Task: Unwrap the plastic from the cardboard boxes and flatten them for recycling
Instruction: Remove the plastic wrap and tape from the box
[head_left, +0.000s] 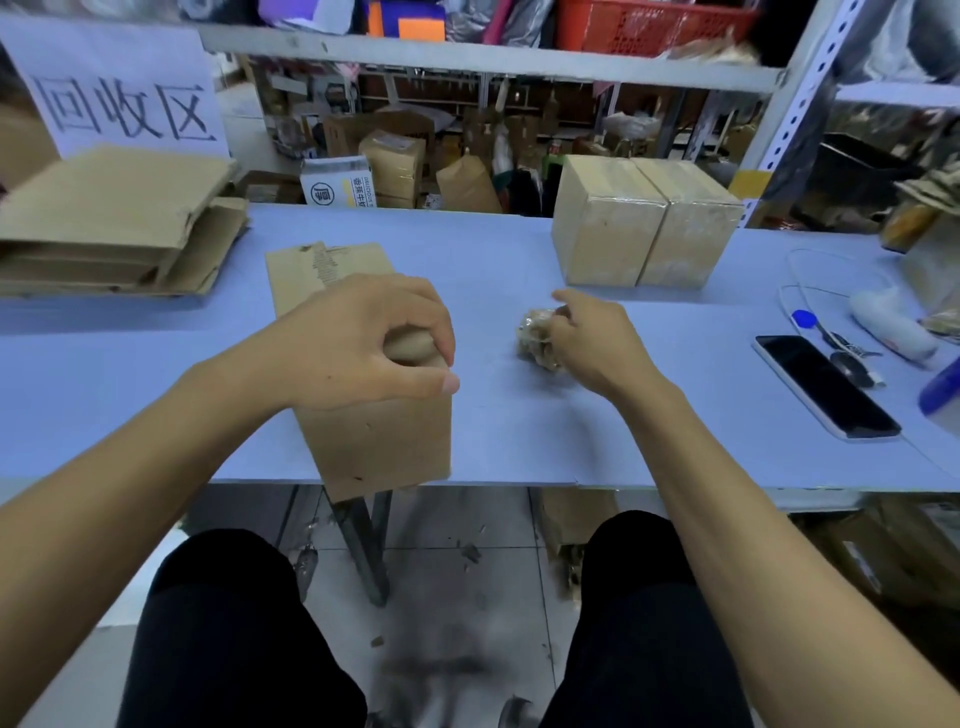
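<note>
Curling over the near end of the flattened box (363, 431), the left hand (358, 343) has its grip closed round a raised fold of cardboard, fingers on top and thumb at the right edge. That box lies on the tabletop (156, 395) with its near end jutting past the front edge. The right hand (592, 338) pinches a crumpled wad of plastic wrap (537, 335) resting on the tabletop just right of the box.

Risks, as I judge them: the overhanging box may tip to the floor if the left hand lets go carelessly, and the springy wad may unfurl and drift off (it looks light). It should go well clear of the phone (826, 387) and the cable (810, 291) at the right.

Farther back, two wrapped boxes (644, 228) stand side by side, touching, closed; their contents cannot be seen. A stack of flattened cardboard (114, 223) sits at the far left, below a paper sign (119, 88).
</note>
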